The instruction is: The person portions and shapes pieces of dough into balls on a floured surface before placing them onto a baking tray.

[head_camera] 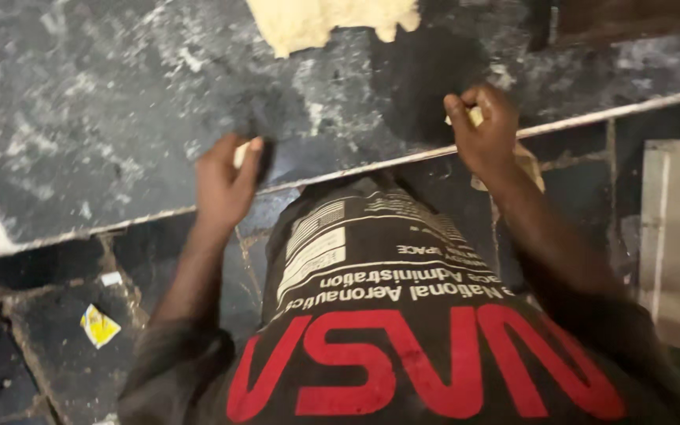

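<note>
- Two hands are at the near edge of a dark, flour-dusted counter (120,118), and we look down at them past a black shirt (403,330) with red letters.
- Our left hand (226,185) is curled, with thumb and fingers pinching a small pale bit right at the counter's near edge.
- Our right hand (483,130) is also curled shut, and it pinches a small pale piece (475,116) of the same stuff, just past the near edge.
- A flat, ragged sheet of pale dough (316,20) lies at the far edge of what we see of the counter, partly cut off at the top.
- The dough lies straight ahead of us, away from the body, about midway between the two hands. Its long side runs left to right.
- Both hands are well apart from the dough. The right hand looks a little nearer to it.
- Below the counter, a yellow scrap (98,325) lies on the dark tiled floor (49,346) on our left side.
</note>
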